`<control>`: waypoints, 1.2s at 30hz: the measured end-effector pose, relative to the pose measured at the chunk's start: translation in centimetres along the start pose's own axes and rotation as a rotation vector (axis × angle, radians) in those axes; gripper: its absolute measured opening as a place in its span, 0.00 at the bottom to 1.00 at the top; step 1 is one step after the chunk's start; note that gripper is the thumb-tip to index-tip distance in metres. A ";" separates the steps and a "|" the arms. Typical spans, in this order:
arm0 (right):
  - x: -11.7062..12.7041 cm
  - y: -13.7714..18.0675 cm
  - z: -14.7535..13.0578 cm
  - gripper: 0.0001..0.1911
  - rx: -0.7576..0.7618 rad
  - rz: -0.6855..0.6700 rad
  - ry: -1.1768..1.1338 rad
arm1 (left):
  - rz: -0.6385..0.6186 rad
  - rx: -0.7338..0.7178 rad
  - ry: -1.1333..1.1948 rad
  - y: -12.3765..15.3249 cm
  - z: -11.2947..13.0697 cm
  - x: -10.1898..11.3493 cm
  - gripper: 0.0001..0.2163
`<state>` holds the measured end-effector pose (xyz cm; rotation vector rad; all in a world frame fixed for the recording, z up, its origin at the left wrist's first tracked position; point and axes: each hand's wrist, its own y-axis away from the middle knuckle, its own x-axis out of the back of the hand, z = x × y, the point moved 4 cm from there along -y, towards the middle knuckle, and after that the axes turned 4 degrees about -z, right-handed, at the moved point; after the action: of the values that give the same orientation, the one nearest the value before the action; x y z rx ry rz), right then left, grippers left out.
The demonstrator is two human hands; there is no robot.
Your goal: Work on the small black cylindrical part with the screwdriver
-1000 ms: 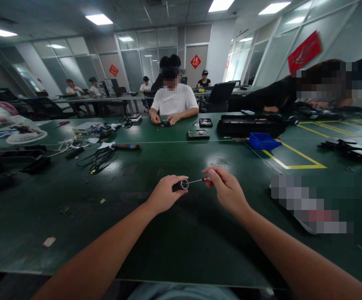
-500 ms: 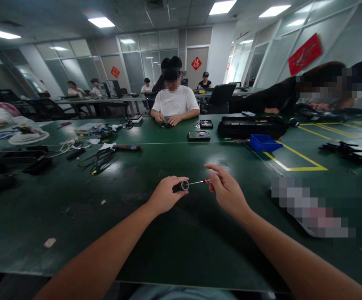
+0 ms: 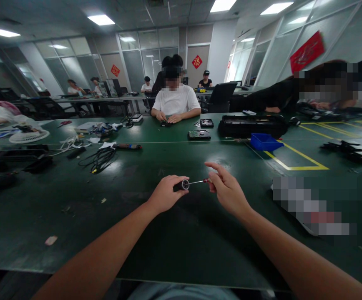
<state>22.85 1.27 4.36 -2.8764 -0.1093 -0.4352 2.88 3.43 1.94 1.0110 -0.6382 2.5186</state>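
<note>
Above the middle of the green table, my left hand point(image 3: 165, 194) grips a small dark cylinder point(image 3: 184, 184) with a pale ring round its open end, which faces right. Facing it, my right hand point(image 3: 227, 189) pinches the red handle of a thin screwdriver point(image 3: 196, 182), its index finger stretched out to the left. The bright shaft runs level from the handle to the cylinder's ringed end. Whether the tip is inside the ring or only touches it I cannot tell. Most of the handle is hidden by my right fingers.
Across the green table point(image 3: 131, 246) a person in a white shirt point(image 3: 177, 102) handles a small dark part. Before them lie a hard drive point(image 3: 199, 135), a long black casing point(image 3: 252, 126) and a blue bin point(image 3: 265, 142). Black cables point(image 3: 99, 160) lie left; a blurred-out packet point(image 3: 306, 206) lies right.
Both hands keep nearly the same place, with the screwdriver still at the cylinder's end. My right index finger has shifted very slightly upward.
</note>
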 end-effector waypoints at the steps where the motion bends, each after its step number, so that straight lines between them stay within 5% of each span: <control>1: 0.0 0.0 0.1 0.22 -0.005 0.001 0.002 | 0.000 0.000 0.001 0.0 0.0 0.0 0.18; 13: 0.2 -0.3 0.2 0.14 0.046 0.088 -0.070 | 0.003 0.025 0.006 0.0 0.1 0.1 0.18; 19: 0.3 -0.4 0.0 0.14 0.094 0.028 -0.067 | 0.011 0.017 -0.003 0.0 0.0 0.1 0.18; 36: 0.3 -0.3 0.2 0.12 -0.003 0.073 -0.074 | -0.015 0.019 -0.010 -0.1 0.4 0.1 0.18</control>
<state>23.13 1.66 4.30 -2.8894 -0.0153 -0.3159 3.10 3.26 2.26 1.0317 -0.6088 2.5123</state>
